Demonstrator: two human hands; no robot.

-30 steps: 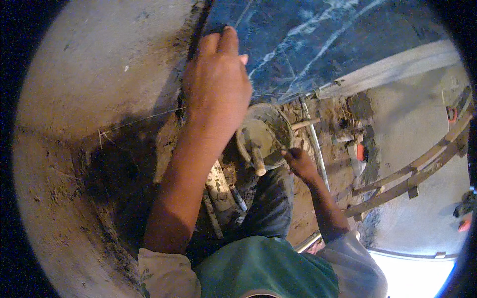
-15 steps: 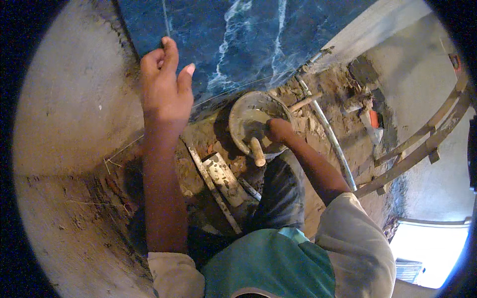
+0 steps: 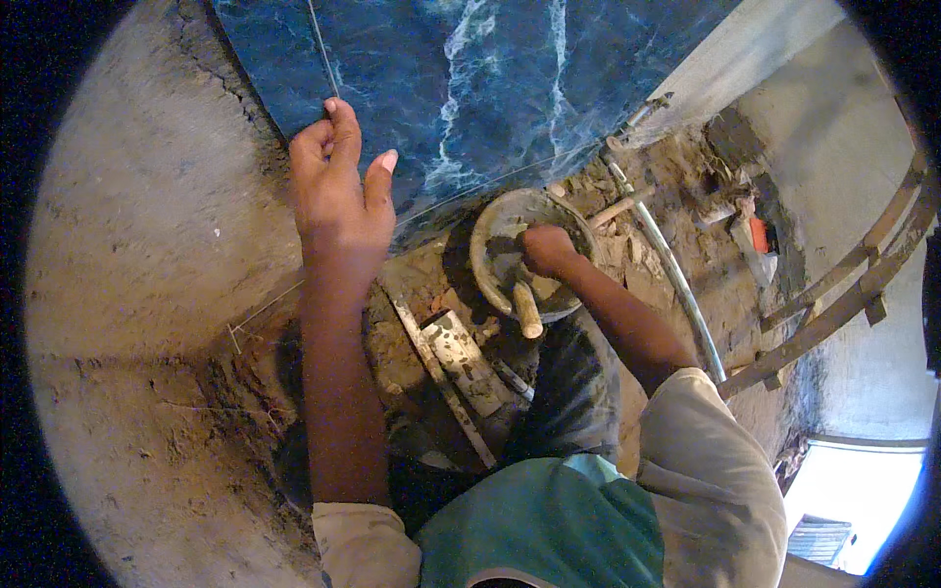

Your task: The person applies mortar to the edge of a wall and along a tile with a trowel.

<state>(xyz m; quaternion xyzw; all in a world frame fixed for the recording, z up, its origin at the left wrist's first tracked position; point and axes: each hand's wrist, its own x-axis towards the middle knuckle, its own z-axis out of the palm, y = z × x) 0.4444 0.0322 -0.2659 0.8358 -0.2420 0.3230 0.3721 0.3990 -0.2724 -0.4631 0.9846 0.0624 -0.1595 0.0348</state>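
My left hand (image 3: pixel 338 201) touches the blue marble-patterned panel (image 3: pixel 500 73) with its index fingertip, where a thin pale line runs upward; its thumb stands apart and the other fingers are partly curled. Below the panel, my right hand (image 3: pixel 546 250) is closed inside a round, mortar-smeared bucket (image 3: pixel 483 253), on something I cannot make out. A round wooden handle (image 3: pixel 526 309) sticks out over the bucket's near rim, beside my knee (image 3: pixel 573 392). A string (image 3: pixel 265 306) stretches along the panel's lower edge.
A white spattered board (image 3: pixel 461 358) and long strip (image 3: pixel 417 338) lie on rough ground. Right of the bucket are a pipe (image 3: pixel 667 265), wooden bar (image 3: pixel 618 206) and orange object (image 3: pixel 758 235). A curved-looking timber frame (image 3: pixel 853 294) is at right, a rough wall (image 3: pixel 127 196) at left, a bright opening (image 3: pixel 843 490) lower right.
My left hand has moved down from higher on the panel and spread its thumb. My right hand has gone further into the bucket. The view has turned and shifted.
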